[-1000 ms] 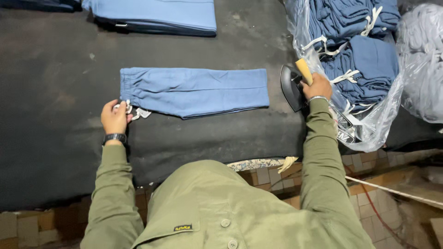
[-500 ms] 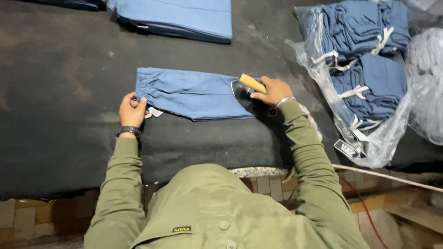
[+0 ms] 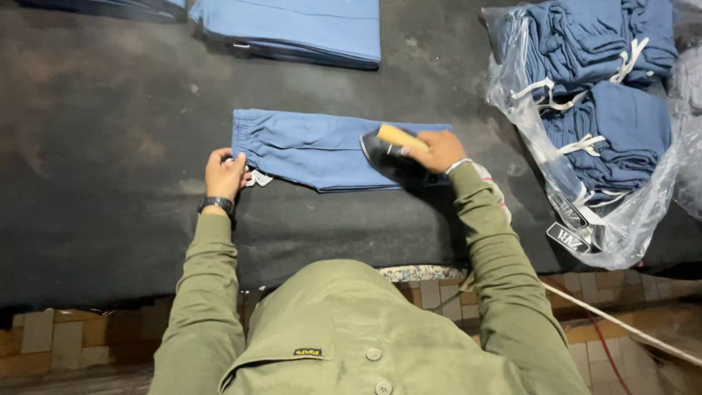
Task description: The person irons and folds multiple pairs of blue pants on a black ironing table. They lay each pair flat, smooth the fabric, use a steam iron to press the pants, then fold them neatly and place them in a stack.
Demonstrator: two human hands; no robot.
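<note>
A worker in an olive jacket presses a folded pair of light-blue trousers laid flat on a dark padded ironing table. The right hand is wrapped around the pale wooden handle of a black flat iron, fingers curled tight about the grip, the soleplate resting on the cloth toward the trousers' 3 o'clock end. The left hand, a dark wristwatch at the wrist, pins the elasticated waistband at the garment's 9 o'clock edge, fingers held close together and bent onto the hem, just beside a small white tag.

At 12 o'clock from the trousers lies a stack of folded light-blue garments, well apart from the iron. At 2 to 3 o'clock, a clear plastic bag holds bundles of darker blue clothing tied with white drawstrings.

The risks, as the scene stands: an iron left resting in one spot could scorch or shine the fabric; if the left hand's hold slackens, the cloth could bunch under the soleplate and take a pressed-in crease; and a stroke carried too far toward 9 o'clock would bring hot metal to the holding fingers. The plastic bag, lying near the iron's side of the table, could melt on contact.
</note>
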